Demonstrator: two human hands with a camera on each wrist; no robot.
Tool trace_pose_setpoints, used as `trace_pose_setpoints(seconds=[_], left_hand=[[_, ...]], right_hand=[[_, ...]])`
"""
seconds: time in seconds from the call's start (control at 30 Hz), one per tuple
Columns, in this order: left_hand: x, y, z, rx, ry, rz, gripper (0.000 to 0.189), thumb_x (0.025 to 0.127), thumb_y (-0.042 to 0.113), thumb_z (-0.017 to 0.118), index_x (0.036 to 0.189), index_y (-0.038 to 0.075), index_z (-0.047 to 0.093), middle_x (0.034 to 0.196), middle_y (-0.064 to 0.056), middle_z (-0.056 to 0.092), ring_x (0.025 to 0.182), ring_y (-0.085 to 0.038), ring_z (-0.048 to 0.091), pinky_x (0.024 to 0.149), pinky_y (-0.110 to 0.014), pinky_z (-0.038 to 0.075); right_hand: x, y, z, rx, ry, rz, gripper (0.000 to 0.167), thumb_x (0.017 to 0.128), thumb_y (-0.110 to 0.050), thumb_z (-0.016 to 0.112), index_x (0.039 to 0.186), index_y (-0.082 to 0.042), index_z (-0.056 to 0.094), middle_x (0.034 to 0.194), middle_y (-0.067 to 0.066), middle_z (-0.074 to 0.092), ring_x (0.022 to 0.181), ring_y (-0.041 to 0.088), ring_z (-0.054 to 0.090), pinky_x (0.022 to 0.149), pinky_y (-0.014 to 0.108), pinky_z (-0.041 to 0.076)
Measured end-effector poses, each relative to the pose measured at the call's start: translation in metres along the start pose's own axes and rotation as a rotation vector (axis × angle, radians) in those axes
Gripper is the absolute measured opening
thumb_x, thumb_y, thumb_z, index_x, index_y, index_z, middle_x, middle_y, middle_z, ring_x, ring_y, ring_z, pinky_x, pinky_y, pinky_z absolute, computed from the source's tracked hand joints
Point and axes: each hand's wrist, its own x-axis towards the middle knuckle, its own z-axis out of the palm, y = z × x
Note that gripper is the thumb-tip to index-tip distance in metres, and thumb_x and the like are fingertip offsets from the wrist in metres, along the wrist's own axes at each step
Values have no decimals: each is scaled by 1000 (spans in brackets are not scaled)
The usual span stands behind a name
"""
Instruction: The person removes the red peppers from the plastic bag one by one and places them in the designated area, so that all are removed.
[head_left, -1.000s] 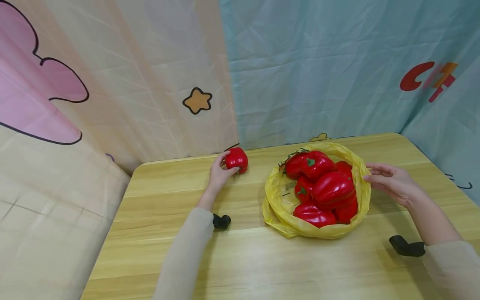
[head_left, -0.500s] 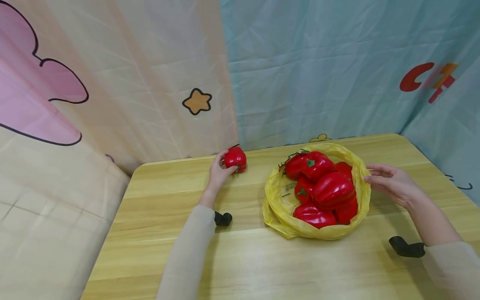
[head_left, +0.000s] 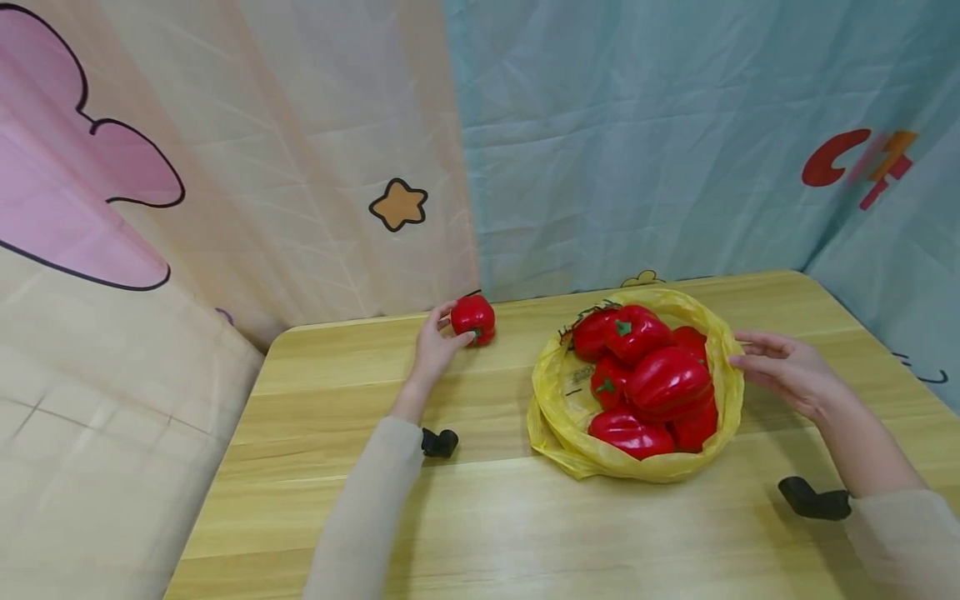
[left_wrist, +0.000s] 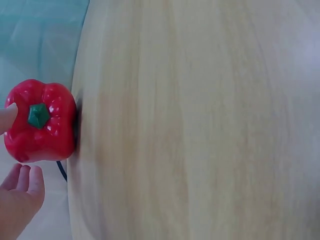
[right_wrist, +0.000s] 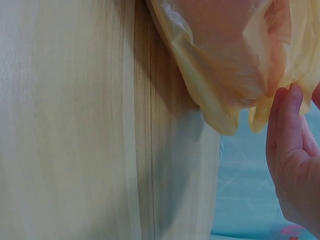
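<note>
My left hand (head_left: 437,342) holds a red bell pepper (head_left: 474,320) near the table's back edge. In the left wrist view the thumb lies against the face of the bell pepper (left_wrist: 47,132) beside its green stem, and the other fingers show at its side. To the right stands a yellow plastic bag (head_left: 551,425), its mouth wide and its rim rolled down, with several more red bell peppers (head_left: 667,379) piled inside. My right hand (head_left: 797,373) pinches the bag's right rim; its fingertips meet the thin plastic in the right wrist view.
A wooden table (head_left: 480,533) carries everything and ends at a printed curtain (head_left: 570,150) behind. Black wrist mounts (head_left: 813,498) stick out from both sleeves, low over the table. Dark print shows on the bag's inner wall.
The head view has shifted very slightly. Both hands, the held bell pepper and the bag stay in nearly the same places.
</note>
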Motion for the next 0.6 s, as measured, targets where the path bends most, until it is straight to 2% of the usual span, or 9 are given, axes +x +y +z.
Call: trace_pose_setpoints(seconds=[0.2, 0.3, 0.47, 0.6], left_hand=[[-5, 8, -4, 59, 35, 108, 53, 79, 4, 72, 128, 0, 50, 131, -17, 47, 116, -34, 44, 95, -48, 42], [-8, 12, -2, 77, 30, 151, 53, 79, 6, 74, 127, 1, 52, 129, -16, 49, 114, -33, 45, 93, -48, 42], [-17, 25, 4, 70, -19, 161, 54, 78, 7, 75, 127, 2, 52, 128, -13, 51, 112, -30, 48, 93, -47, 44], [-35, 50, 8, 19, -84, 174, 53, 79, 3, 73, 127, -3, 50, 128, -22, 49, 114, -39, 47, 93, -51, 43]], right_hand=[[1, -2, -1, -6, 3, 2, 32, 87, 10, 56, 96, -17, 71, 87, 3, 60, 77, 14, 65, 69, 25, 54], [1, -3, -1, -9, 1, 8, 33, 88, 10, 55, 97, -17, 70, 87, 3, 60, 77, 14, 64, 69, 25, 54], [1, -4, -1, -18, 4, 28, 33, 88, 9, 54, 97, -18, 70, 88, 2, 61, 78, 14, 65, 69, 25, 54], [0, -4, 0, -14, 9, 35, 34, 88, 9, 54, 97, -19, 71, 88, 2, 62, 78, 13, 65, 69, 25, 54]])
